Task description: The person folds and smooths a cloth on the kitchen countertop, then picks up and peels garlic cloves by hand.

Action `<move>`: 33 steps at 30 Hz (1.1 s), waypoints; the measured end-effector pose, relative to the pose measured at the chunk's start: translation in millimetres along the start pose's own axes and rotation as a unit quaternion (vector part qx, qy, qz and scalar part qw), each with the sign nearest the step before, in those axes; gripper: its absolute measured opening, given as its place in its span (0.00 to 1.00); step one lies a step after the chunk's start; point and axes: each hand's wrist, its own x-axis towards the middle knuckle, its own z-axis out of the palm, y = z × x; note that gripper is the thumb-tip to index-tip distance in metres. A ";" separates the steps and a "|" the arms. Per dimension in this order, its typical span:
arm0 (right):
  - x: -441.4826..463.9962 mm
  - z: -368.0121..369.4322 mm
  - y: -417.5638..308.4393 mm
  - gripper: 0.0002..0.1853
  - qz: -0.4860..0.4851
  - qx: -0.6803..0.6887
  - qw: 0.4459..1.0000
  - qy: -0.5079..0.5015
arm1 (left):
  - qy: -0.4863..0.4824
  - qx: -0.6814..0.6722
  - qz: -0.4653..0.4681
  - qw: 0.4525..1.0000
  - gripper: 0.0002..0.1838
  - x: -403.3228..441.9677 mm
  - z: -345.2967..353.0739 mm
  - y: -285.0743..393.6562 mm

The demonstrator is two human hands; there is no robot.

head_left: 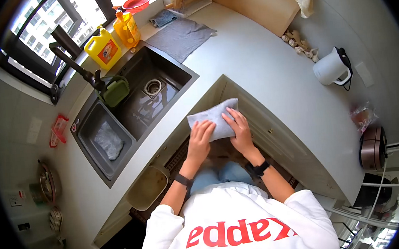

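Observation:
A folded light grey cloth [217,115] is held up in front of the body, near the inner corner of the counter. My left hand [201,140] grips its lower left part, fingers bent over the top face. On the right side of the cloth, my right hand [239,130] holds it with the fingers over the surface and the palm below. Both thumbs are partly hidden. Another grey cloth [181,37] lies flat on the counter beside the sink, with a small darker folded cloth [163,18] at its far edge.
The dark sink [134,114] with a black faucet [77,68] is at left, holding a green basket [115,92] and a wet cloth [108,140]. Soap bottles [103,49] stand behind it. A white kettle [332,67] is at right. Below the counter is a bin [148,188].

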 end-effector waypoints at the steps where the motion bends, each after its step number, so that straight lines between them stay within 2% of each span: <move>1: 20.8 7.1 -3.0 0.36 -0.023 0.007 0.999 0.021 | 0.025 0.040 -0.019 0.999 0.29 8.9 -4.1 -8.5; 2: 39.6 15.9 -4.4 0.36 -0.048 0.016 0.998 0.041 | 0.040 0.057 -0.049 0.996 0.29 15.7 -5.4 -19.5; 4: 65.8 46.1 5.3 0.37 -0.055 -0.005 0.998 -0.027 | 0.063 0.111 -0.106 0.986 0.29 19.1 -5.6 -45.5; 6: 82.4 85.1 18.9 0.37 -0.072 -0.023 0.990 -0.119 | 0.067 0.149 -0.150 0.975 0.30 3.4 0.4 -78.0; 8: 86.1 126.9 49.1 0.37 -0.186 0.016 0.927 -0.324 | 0.060 0.165 -0.201 0.964 0.35 -19.0 8.5 -101.4; 9: 92.1 136.5 50.0 0.36 -0.233 0.036 0.909 -0.343 | 0.056 0.170 -0.227 0.957 0.36 -25.4 13.3 -106.2; 14: 128.1 151.9 70.3 0.37 -0.293 0.085 0.871 -0.386 | 0.023 0.173 -0.325 0.930 0.37 -7.8 28.6 -117.1; 17: 153.2 135.1 90.8 0.37 -0.275 0.088 0.870 -0.401 | -0.013 0.161 -0.322 0.933 0.38 32.4 39.6 -119.6; 20: 192.5 108.6 136.7 0.40 -0.228 0.039 0.837 -0.496 | -0.047 0.155 -0.310 0.937 0.38 76.8 66.4 -130.1; 23: 219.5 91.8 176.7 0.44 -0.215 0.026 0.820 -0.529 | -0.034 0.135 -0.310 0.940 0.38 116.0 99.1 -136.1; 27: 235.0 90.5 191.4 0.47 -0.226 -0.022 0.816 -0.532 | -0.027 0.122 -0.317 0.940 0.36 137.4 107.8 -142.4; 33: 202.4 102.4 161.0 0.50 -0.195 -0.101 0.866 -0.448 | -0.069 0.086 -0.270 0.957 0.31 122.3 81.4 -162.2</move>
